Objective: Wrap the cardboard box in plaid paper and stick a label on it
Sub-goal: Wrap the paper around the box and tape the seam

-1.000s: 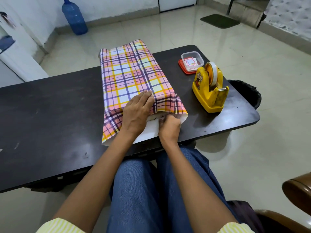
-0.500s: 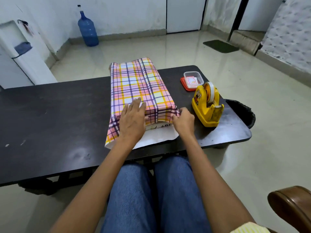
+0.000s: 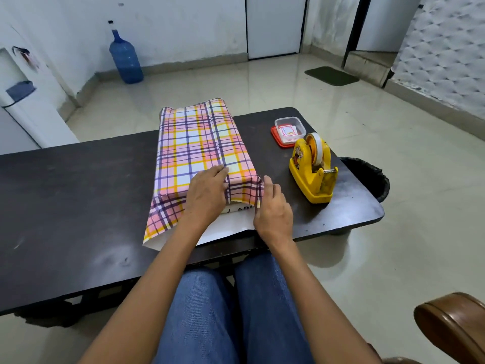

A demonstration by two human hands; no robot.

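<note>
A long box wrapped in pink, yellow and purple plaid paper (image 3: pixel 199 143) lies across the dark table (image 3: pixel 73 195). At its near end the paper stands open, and a strip of the cardboard box (image 3: pixel 240 208) with printed letters shows under the flap. My left hand (image 3: pixel 208 191) presses flat on the near top edge of the paper. My right hand (image 3: pixel 274 208) rests with straight fingers against the near right corner fold. White paper underside (image 3: pixel 231 227) spreads on the table below both hands.
A yellow tape dispenser (image 3: pixel 312 170) stands right of the box. Behind it sits a small clear container with a red lid (image 3: pixel 288 130) holding labels. A black bin (image 3: pixel 367 174) stands past the table's right end. A brown chair arm (image 3: pixel 451 324) is at lower right.
My right hand has moved from the middle of the open end to the right corner and its fingers have straightened. My left hand stays pressed on the top edge. The camera has tilted up.
</note>
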